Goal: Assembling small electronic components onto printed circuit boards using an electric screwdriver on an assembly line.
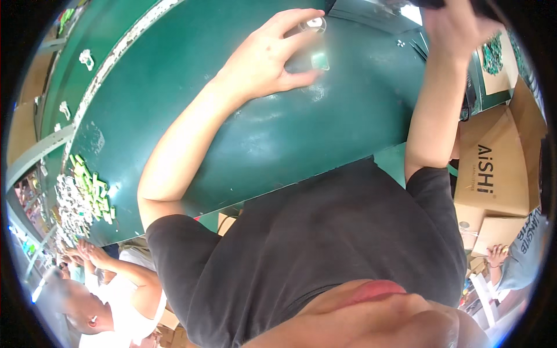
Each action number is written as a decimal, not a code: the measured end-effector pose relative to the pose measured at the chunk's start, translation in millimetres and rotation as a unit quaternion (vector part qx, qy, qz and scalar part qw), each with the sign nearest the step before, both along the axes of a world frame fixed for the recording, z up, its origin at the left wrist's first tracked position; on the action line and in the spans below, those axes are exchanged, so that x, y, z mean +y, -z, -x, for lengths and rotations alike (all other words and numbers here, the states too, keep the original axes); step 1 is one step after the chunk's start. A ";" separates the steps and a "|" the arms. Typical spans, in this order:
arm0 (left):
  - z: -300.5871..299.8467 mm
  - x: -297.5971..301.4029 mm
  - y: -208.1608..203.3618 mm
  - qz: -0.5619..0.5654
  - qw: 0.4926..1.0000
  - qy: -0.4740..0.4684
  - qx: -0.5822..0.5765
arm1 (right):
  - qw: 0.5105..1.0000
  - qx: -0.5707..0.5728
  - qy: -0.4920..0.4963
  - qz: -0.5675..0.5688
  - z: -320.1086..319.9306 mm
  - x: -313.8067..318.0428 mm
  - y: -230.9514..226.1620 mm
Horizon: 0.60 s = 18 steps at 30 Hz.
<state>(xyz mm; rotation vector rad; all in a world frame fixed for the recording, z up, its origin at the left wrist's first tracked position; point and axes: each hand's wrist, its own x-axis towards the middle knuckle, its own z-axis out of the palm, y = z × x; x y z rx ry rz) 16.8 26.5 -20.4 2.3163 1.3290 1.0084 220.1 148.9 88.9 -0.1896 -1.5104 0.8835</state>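
Note:
My left hand is over the green tabletop, its thumb and fingers curved round a small clear plastic piece. The piece has a rounded end with a white centre between the first two fingers, and a squarish greenish part by the thumb. A finger crosses its middle and blur softens it, so its full shape is uncertain. At the upper right, my right hand is raised beside a dark object at the picture's edge. Its fingers are blurred and partly cut off, so any grip is hidden.
A grey metal box stands at the far edge, near thin dark rods. Green and white small parts lie heaped at left. Cartons stand at right. A co-worker's hands are at lower left; another person's hand is at right.

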 end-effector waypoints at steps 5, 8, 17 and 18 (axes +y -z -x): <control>-0.7 1.6 2.1 -0.030 0.999 0.016 -0.009 | 0.998 -0.048 -0.027 0.021 -1.8 9.4 16.8; 0.3 6.0 -3.4 -0.057 0.995 0.070 -0.029 | 0.994 -0.016 -0.096 0.051 9.0 -2.8 32.6; 3.0 1.6 -5.3 -0.041 0.997 0.059 -0.025 | 0.983 -0.022 -0.157 0.094 39.4 -31.7 73.6; 2.7 1.5 -5.1 -0.041 0.997 0.058 -0.026 | 0.981 -0.021 -0.163 0.103 40.1 -31.9 76.5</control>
